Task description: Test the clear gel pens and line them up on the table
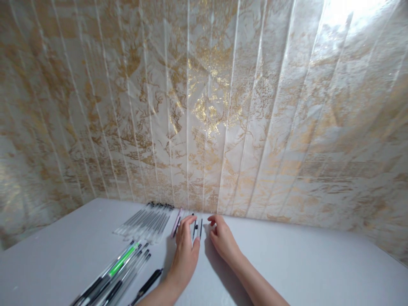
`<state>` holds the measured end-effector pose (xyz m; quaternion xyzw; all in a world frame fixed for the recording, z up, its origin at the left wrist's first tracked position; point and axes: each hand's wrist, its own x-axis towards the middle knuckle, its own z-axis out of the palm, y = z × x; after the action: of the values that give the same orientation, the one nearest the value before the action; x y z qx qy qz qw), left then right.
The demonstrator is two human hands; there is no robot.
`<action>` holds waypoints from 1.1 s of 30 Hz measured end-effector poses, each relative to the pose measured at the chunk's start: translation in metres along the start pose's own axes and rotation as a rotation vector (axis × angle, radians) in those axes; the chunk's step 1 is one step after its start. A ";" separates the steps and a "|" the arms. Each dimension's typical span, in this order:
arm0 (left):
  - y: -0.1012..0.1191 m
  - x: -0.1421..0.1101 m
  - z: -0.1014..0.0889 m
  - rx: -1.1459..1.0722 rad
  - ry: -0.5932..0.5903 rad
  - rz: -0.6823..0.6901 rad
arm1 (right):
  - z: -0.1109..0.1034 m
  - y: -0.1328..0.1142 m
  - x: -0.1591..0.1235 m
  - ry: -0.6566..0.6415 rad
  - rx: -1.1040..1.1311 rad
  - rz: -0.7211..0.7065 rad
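My left hand (186, 247) hovers low over the white table, its index finger and thumb apart, with no object seen in its grasp. Between my hands lie thin dark pen parts: a dark stick like a refill (201, 228) and a small black piece (196, 227). Another slim dark rod (194, 227) lies beside them, partly behind my left fingers. A pinkish pen (176, 224) is just left of that hand. To the right of the parts, my right hand (222, 235) has loosely bent fingers with a gap between them, and nothing visible in them.
A row of clear, black-tipped pens or refills (149, 221) lies at the back left. Nearer, several pens (111, 276), one with a bright green barrel (123, 260), lie slanted. A black pen (149, 284) sits by my left forearm. Gold-patterned sheeting (207, 106) hangs behind the table (302, 263).
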<state>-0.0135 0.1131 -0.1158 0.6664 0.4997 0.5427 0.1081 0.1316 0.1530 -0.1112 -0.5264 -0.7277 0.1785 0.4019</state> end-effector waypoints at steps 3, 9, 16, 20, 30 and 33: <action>0.000 0.000 0.000 -0.003 0.002 -0.002 | 0.006 -0.001 -0.001 0.016 0.057 -0.072; -0.001 -0.002 0.000 -0.003 -0.028 0.000 | 0.004 0.002 0.000 0.059 0.092 -0.114; -0.001 -0.002 -0.001 -0.004 -0.034 -0.008 | -0.003 0.000 0.002 -0.007 0.031 -0.071; -0.001 -0.002 0.000 0.006 -0.036 -0.005 | -0.001 0.000 0.001 -0.002 0.075 -0.080; -0.003 -0.002 0.002 0.012 -0.033 0.001 | 0.000 0.003 0.001 -0.016 0.063 -0.103; -0.004 -0.003 0.002 0.021 -0.030 0.005 | 0.002 0.002 0.000 -0.009 0.089 -0.098</action>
<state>-0.0135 0.1138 -0.1214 0.6768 0.5020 0.5277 0.1072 0.1317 0.1544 -0.1138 -0.4710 -0.7457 0.1930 0.4299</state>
